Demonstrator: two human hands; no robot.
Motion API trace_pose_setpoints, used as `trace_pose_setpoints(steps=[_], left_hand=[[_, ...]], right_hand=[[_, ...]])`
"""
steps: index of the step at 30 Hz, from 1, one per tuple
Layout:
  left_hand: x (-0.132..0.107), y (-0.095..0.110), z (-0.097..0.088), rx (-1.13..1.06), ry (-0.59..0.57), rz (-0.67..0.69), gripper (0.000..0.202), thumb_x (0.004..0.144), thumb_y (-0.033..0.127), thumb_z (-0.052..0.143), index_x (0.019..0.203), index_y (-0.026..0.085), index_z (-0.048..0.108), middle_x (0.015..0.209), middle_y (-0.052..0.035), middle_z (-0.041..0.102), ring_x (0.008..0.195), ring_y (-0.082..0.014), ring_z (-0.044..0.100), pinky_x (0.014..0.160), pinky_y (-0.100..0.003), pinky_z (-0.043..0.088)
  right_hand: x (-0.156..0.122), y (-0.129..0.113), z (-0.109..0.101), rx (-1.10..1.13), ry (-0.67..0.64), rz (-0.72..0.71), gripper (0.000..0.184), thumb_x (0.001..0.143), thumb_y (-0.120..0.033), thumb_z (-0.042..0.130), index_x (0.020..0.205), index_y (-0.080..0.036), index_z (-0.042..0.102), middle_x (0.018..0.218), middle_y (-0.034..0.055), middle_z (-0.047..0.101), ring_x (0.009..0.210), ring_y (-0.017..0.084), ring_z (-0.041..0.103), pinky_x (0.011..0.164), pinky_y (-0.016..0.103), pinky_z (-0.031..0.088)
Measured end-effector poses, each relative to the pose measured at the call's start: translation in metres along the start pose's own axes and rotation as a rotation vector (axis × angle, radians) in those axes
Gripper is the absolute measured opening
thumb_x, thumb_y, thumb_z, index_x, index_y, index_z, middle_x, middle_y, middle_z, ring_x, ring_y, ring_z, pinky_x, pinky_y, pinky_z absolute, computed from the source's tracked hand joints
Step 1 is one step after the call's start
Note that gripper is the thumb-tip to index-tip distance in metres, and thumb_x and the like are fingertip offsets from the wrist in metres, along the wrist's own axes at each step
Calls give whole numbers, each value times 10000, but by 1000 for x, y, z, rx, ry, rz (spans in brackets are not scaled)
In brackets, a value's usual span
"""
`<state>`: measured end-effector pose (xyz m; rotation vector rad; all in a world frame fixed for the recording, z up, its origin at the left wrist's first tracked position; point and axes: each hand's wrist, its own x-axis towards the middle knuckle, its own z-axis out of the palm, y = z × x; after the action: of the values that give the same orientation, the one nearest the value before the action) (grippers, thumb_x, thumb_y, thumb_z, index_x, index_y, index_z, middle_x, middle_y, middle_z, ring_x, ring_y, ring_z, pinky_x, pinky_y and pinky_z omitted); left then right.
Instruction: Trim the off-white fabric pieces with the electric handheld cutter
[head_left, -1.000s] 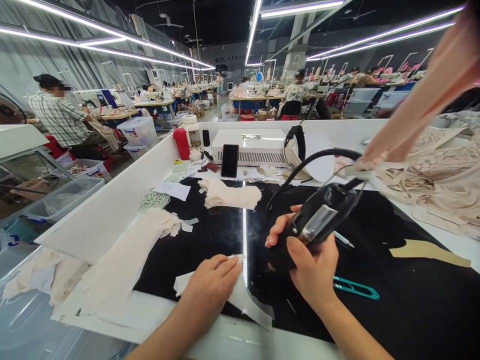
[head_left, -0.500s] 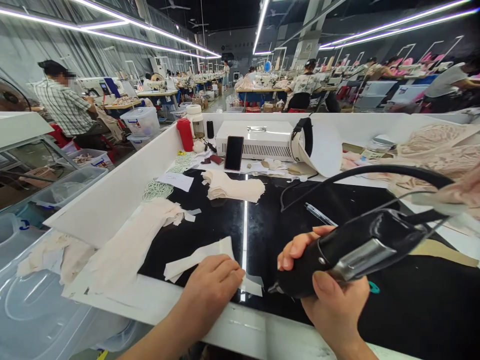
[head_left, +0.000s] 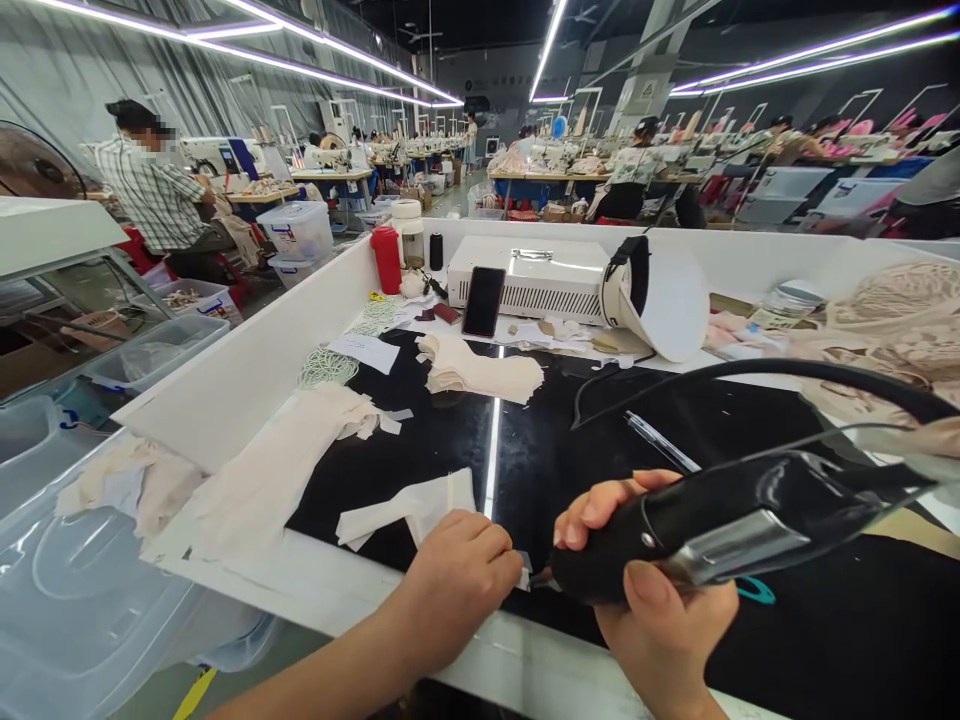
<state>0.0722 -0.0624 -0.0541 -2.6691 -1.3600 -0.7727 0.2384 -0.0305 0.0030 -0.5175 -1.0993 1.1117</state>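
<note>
My right hand (head_left: 660, 610) is wrapped round a black corded hand tool (head_left: 720, 525) with a metal plate; its tip points left, low over the black tabletop (head_left: 600, 430). My left hand (head_left: 457, 580) lies knuckles up at the table's near edge, fingers curled and pinching a small pale fabric piece (head_left: 523, 567) right at the tool's tip. A cream fabric strip (head_left: 409, 508) lies just left of that hand. The tool's thick black cable (head_left: 787, 372) arcs away to the right.
Cream fabric stacks (head_left: 480, 370) and a long pile (head_left: 285, 470) lie on the left. A pen (head_left: 660, 443), teal snips (head_left: 754, 590), a white machine box (head_left: 540, 280), a phone (head_left: 483, 301) and a red bottle (head_left: 388, 260) are behind. Clear bins (head_left: 75, 580) stand left; people work at distant tables.
The view has tilted toward the table's near edge. My left hand slid right along the strip to the tool's tip, and its fingers curled onto the small piece.
</note>
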Motion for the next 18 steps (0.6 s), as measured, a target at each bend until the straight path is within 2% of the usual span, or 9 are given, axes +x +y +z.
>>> trace_pose_setpoints(steps=[4,9,18], left_hand=[[1,0,-1,-16,25,-7,205,1037,136,613,839,185,616,806,14,611,763,-183,568,693,-340,443],[-3,0,-6,-47,87,57,181,1067,141,563,904,175,632,819,19,635,774,-164,580,712,-331,442],[-10,1,-8,-24,60,101,170,1078,106,529,963,161,642,854,10,665,794,-157,593,752,-319,431]], right_hand=[[1,-1,1,-3,0,4,398,872,-385,818,1211,-296,630,841,-10,654,676,158,631,622,332,590],[1,0,2,-21,16,4,400,855,-400,819,1192,-303,628,828,-15,640,654,160,608,597,326,581],[1,-3,1,-35,19,8,391,861,-401,818,1184,-294,625,815,-16,641,654,166,624,607,345,582]])
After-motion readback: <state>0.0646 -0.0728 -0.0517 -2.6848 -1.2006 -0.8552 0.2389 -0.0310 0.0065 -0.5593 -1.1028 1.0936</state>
